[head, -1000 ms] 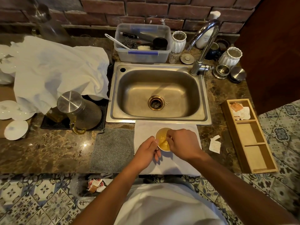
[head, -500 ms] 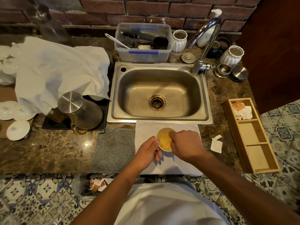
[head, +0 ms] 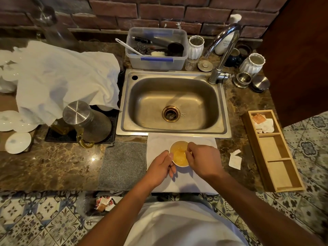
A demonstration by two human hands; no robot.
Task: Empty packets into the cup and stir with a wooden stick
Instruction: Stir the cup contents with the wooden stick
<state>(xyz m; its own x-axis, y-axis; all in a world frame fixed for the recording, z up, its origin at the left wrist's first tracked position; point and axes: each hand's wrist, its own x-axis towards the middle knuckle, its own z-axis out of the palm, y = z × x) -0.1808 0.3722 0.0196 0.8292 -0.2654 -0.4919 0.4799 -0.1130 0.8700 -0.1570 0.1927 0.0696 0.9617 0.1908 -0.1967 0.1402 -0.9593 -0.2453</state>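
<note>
A small white cup (head: 178, 165) of yellow liquid stands on a white napkin (head: 195, 181) on the counter in front of the sink. My left hand (head: 160, 166) grips the cup's left side. Over the right rim hovers my right hand (head: 203, 161), fingertips pinched together and dipping into the cup. The wooden stick is almost fully hidden by those fingers. A torn, empty packet (head: 235, 159) lies on the counter to the right. More packets (head: 262, 122) sit in the far compartment of a wooden box (head: 282, 187).
The steel sink (head: 227, 121) and its tap (head: 223, 50) lie just beyond the cup. A grey mat (head: 122, 166) is to the left, and beyond it a steel-lidded jug (head: 85, 119) and a crumpled white cloth (head: 62, 77). Discarded wrappers (head: 103, 203) lie below the counter edge.
My right hand's pinched fingers have shifted a little around the inside of the cup, and the liquid's surface has moved. My left hand stays on the cup.
</note>
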